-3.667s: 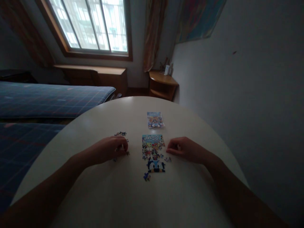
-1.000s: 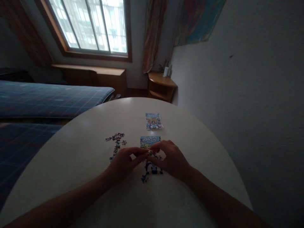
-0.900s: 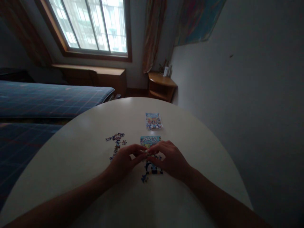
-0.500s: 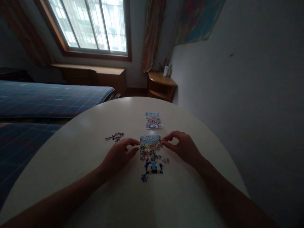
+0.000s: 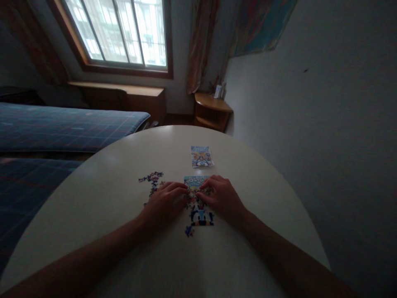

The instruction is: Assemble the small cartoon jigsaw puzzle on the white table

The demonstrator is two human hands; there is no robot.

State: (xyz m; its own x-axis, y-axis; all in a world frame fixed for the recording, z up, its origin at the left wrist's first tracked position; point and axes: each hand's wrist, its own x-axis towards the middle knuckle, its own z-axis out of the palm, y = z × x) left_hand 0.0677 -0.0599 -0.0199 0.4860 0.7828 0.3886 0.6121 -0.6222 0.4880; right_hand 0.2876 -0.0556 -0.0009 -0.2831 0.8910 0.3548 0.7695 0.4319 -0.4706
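A partly assembled jigsaw puzzle (image 5: 202, 218) lies on the white table, with a blue cartoon dog face at its near end and a lettered blue strip at its far end. My left hand (image 5: 167, 202) rests against its left side, fingers stretched out and holding nothing visible. Over the middle right of the puzzle, my right hand (image 5: 221, 198) is closed, thumb and fingers pinched at a small jigsaw piece that they mostly cover. Both hands hide much of the puzzle's middle. A loose piece (image 5: 189, 231) lies just below the puzzle's lower left corner.
More loose pieces (image 5: 154, 176) are scattered left of the puzzle, some partly behind my left hand. A printed picture sheet (image 5: 201, 157) lies beyond the puzzle. The round table (image 5: 124, 159) has a plaid mattress (image 5: 71, 128) to its left and a wall at right.
My right hand has moved left from the puzzle's right edge onto its middle. My left hand has flattened along the left side, and loose pieces beside it have come into view.
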